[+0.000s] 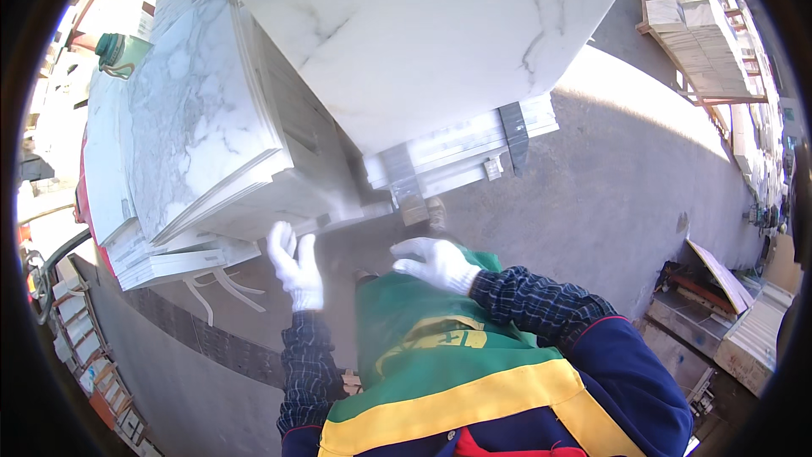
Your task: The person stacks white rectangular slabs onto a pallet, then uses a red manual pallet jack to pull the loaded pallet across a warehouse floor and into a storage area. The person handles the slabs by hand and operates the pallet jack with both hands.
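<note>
now the left hand (296,269) and right hand (437,263) hang unclenched near white slabs (194,127).

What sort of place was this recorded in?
Probably a stone workshop or yard: large veined white slabs are stacked close by, pale pieces sit on a rack at the right, and the person wears white gloves.

Floor (592,195): grey, flat; dark strip (199,330) crossing at left.
Light: bright patch (643,101) on floor, upper right; shade across the middle.
Rack (732,100): upper right, reddish-brown frame, loaded with pale blocks (702,30).
Lower right: board (721,275) leaning at a tilt, clutter around it.
Lower left: slatted frames (76,313) in a row.
Upper left: glare, detail unreadable.
</note>
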Demonstrator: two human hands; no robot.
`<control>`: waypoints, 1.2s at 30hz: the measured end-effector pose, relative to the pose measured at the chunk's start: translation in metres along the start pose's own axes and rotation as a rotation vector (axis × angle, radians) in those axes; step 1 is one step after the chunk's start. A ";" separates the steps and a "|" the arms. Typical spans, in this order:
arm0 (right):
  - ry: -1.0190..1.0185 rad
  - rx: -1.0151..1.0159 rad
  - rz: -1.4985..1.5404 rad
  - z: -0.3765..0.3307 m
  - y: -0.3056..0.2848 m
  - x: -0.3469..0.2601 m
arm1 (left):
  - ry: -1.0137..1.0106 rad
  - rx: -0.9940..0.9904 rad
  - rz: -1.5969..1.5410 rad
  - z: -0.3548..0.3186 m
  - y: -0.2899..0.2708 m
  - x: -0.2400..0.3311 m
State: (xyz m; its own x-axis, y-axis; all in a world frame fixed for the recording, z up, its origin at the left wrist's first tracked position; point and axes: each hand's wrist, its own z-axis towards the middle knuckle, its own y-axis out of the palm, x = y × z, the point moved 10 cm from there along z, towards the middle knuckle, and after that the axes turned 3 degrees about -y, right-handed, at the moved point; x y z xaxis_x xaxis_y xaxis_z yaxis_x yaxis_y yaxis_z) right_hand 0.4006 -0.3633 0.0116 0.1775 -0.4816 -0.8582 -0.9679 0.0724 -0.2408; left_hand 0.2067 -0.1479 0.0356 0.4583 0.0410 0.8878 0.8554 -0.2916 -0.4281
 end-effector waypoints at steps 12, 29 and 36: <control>-0.101 1.171 0.127 -0.061 -0.280 0.061 | 0.062 -0.206 0.409 0.011 0.160 -0.039; -0.187 1.218 0.343 -0.054 -0.284 0.068 | -0.519 -0.133 -0.685 -0.026 0.185 -0.001; -0.208 1.157 0.589 -0.051 -0.283 0.073 | -0.102 -0.158 0.213 -0.042 0.163 0.022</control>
State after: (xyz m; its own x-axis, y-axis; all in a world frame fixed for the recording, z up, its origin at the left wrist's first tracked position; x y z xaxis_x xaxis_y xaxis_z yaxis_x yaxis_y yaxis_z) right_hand 0.6781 -0.4633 0.0395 -0.0917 0.0141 -0.9957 -0.2165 0.9757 0.0337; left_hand 0.3460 -0.2346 -0.0072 0.6529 0.0563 0.7554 0.6922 -0.4494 -0.5647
